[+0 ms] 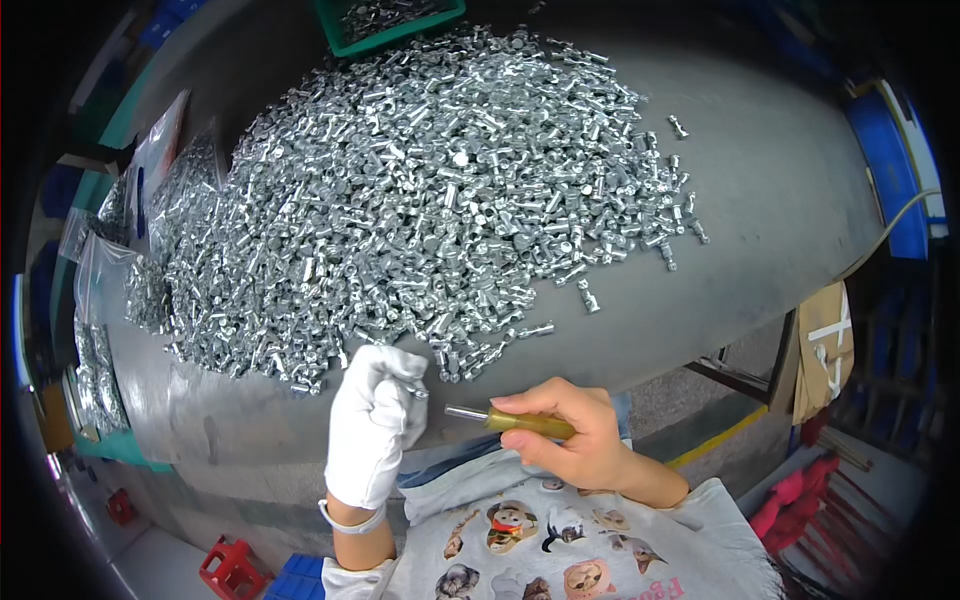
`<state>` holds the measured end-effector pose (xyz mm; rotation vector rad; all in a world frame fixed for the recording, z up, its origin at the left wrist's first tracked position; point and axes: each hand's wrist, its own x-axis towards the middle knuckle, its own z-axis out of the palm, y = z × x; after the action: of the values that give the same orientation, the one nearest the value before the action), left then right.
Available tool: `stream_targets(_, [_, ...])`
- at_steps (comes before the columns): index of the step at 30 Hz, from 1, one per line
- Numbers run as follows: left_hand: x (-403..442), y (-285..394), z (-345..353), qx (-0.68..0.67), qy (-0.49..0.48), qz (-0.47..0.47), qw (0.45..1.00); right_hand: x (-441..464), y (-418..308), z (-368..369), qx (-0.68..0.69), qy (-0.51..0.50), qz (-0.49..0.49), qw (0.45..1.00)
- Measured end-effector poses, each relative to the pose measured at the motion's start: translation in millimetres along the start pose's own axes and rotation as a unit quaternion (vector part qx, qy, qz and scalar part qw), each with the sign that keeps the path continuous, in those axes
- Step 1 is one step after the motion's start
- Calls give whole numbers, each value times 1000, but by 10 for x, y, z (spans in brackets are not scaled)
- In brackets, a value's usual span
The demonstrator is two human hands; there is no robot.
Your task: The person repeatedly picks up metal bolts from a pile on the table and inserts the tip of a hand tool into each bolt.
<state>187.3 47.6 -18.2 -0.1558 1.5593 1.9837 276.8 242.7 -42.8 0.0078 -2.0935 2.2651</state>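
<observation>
My left hand, in a white glove, is closed at the near edge of the metal pile. A small shiny metal fitting pokes out between its fingers. My bare right hand grips a screwdriver-like tool by its yellowish handle. The tool's short metal shaft points left toward the gloved hand, with a gap between them. Behind both hands spreads a big heap of small silvery metal fittings. My fingers hide most of the held fitting.
The heap lies on a dark grey table. A green bin with more metal parts stands at the back. Clear plastic bags of parts line the left side. A red stool stands on the floor; cardboard is at the right.
</observation>
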Motion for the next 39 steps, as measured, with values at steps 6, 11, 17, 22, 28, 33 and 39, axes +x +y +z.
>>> stream_targets(6, [-44,-55,79,16,-16,-3,1000,-14,-7,31,3,-4,56,998])
stream_targets(11, [-94,-57,144,178,29,50,982,-8,-73,27,-43,13,47,998])
stream_targets(17, [-111,-141,186,141,59,79,985,-29,-16,94,-73,45,-8,996])
stream_targets(22, [-120,-171,166,125,47,77,988,-43,-54,85,-30,17,52,998])
stream_targets(28, [-128,-222,245,143,106,132,975,-17,-73,96,-15,-4,60,998])
stream_targets(33, [-3,-172,32,31,192,193,962,-140,-37,-1,27,7,56,998])
stream_targets(39, [-40,-62,-31,109,93,95,985,-214,27,-114,93,4,101,991])
